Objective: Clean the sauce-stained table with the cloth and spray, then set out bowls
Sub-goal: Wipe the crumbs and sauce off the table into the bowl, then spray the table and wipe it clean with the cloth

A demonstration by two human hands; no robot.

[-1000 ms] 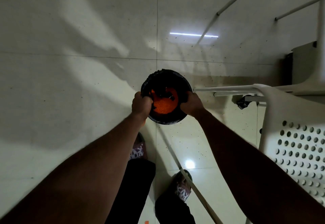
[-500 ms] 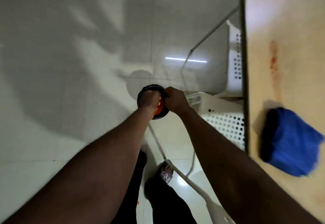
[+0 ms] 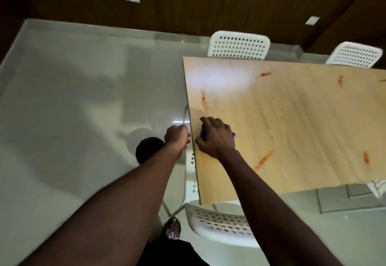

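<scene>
The light wooden table [image 3: 292, 119] carries several orange-red sauce streaks, one [image 3: 203, 98] just beyond my right hand and another [image 3: 264, 159] to its right. My right hand [image 3: 217, 140] lies on the blue cloth [image 3: 203, 135] close to the table's left edge, its fingers curled over the cloth, which is mostly hidden. My left hand [image 3: 177, 137] hovers just off that edge with fingers curled, and nothing shows in it. No spray bottle or bowls are in view.
A black round container [image 3: 146, 148] stands on the tiled floor below my left hand. White perforated chairs stand at the far side [image 3: 238, 46], far right [image 3: 355, 54] and near corner [image 3: 219, 224]. A dark wood wall runs behind.
Both hands have let go of the black container, which now stands on the floor. My view swung up to the table, and my right hand moved onto the blue cloth.
</scene>
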